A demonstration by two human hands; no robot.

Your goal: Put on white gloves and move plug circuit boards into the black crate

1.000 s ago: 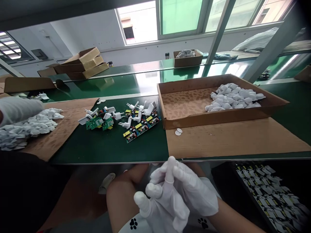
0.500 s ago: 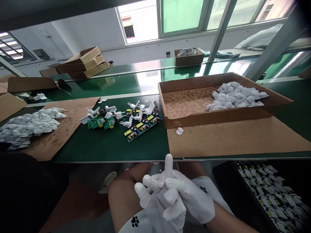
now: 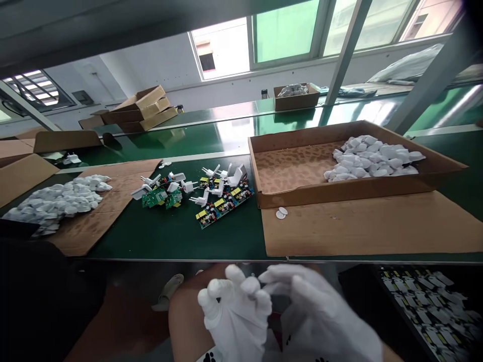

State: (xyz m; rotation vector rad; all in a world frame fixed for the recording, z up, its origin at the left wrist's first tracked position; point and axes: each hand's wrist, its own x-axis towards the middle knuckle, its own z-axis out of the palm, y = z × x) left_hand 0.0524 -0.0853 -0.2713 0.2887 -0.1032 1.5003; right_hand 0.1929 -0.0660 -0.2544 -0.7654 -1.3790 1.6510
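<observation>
My left hand [image 3: 237, 314], in a white fabric glove, is raised over my lap below the table's front edge. Its fingers point up, slightly bent and apart, with nothing visible in them. Beside it on the right, my right hand [image 3: 320, 311] wears a matching glove and is smeared a little by motion. Its fingers stretch toward the left hand's fingertips, and no object shows in it. On the table beyond lie circuit boards [image 3: 222, 203] with white plug parts [image 3: 202, 197] wired to them, and a second cluster of green boards [image 3: 160, 196].
A shallow cardboard box [image 3: 287, 196] holds a heap of white plastic pieces [image 3: 372, 158]. Another white heap [image 3: 64, 201] lies on cardboard at left. Small white discs [image 3: 281, 213] rest before the box. A black tray of boards [image 3: 433, 306] sits lower right. A dark-clothed person [image 3: 41, 296] is at left.
My right hand has let go of the left glove's finger and moved off to the right. My left hand's fingers have straightened upward. The view has tilted slightly, shifting the table lower.
</observation>
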